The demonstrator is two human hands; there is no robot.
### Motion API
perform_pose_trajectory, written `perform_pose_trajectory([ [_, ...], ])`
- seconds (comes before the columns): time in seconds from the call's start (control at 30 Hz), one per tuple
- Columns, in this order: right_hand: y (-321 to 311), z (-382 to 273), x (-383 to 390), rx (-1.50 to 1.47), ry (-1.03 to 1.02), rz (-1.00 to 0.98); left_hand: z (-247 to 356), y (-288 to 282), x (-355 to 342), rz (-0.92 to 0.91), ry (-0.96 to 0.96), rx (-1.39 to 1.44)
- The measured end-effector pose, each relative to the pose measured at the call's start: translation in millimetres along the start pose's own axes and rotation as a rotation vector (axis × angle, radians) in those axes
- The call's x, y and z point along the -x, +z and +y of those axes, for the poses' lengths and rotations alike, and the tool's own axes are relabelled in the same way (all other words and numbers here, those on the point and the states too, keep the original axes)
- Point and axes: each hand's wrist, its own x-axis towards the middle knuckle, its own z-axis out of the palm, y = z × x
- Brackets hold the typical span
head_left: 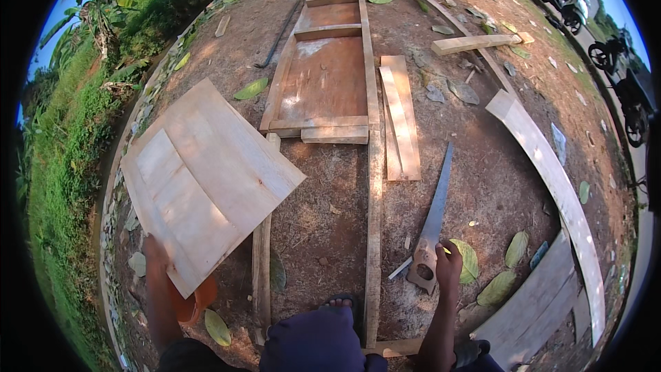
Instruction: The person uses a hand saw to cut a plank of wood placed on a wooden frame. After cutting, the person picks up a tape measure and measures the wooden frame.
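My left hand (pixel 155 253) grips the near corner of a pale plywood panel (pixel 206 172) and holds it tilted above the ground, over the left rail of a long wooden frame (pixel 374 186). My right hand (pixel 448 263) rests on the ground beside the wooden handle of a hand saw (pixel 433 224), fingers touching or nearly touching it; the blade lies flat and points away from me. A brown board (pixel 323 79) fills the frame's middle section further out.
Two narrow planks (pixel 401 120) lie right of the frame, a long pale plank (pixel 551 179) curves along the right, a short timber (pixel 475 43) lies beyond. An orange item (pixel 196 303) sits under the panel. Parked motorbikes (pixel 620 76) stand at right, grass at left.
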Motion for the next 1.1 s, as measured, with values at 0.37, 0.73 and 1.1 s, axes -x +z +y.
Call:
perform_pose_trajectory([
  [0.37,-8,-27,13,0.090,-0.103,0.098,6,-53,-108,-0.367,0.247,-0.612],
  [0.73,-117,-18,22,0.394,0.017,0.258,93,68,-53,0.218,0.334,-1.431],
  [1.1,-284,-54,51,0.802,0.072,0.490,88,376,-96,-0.108,1.135,-1.333],
])
